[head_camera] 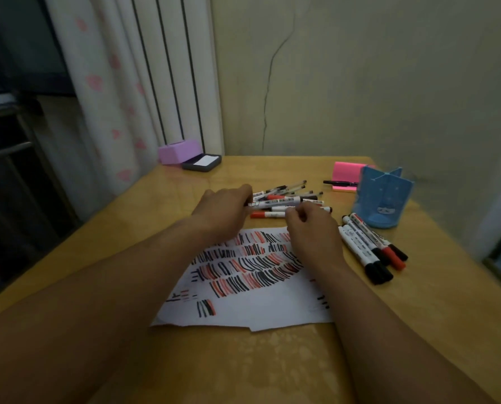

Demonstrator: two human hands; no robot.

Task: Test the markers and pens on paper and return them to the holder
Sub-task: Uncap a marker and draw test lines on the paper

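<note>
While the left hand [229,211] pinches a white marker [274,203] lying left-right at frame centre above the paper [243,304], right hand [313,231] fingers close on its right end, holder [383,199] at right of the counter [272,365].

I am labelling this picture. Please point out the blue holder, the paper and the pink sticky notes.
blue holder [385,196]: head view, front wall.
paper [243,312]: head view, bare lower part.
pink sticky notes [345,170]: head view, top sheet.

Dim, flat indoor light, soft overall focus, wide-angle bending at edges, dark upper left, faint tabletop [185,182] sheen
</note>
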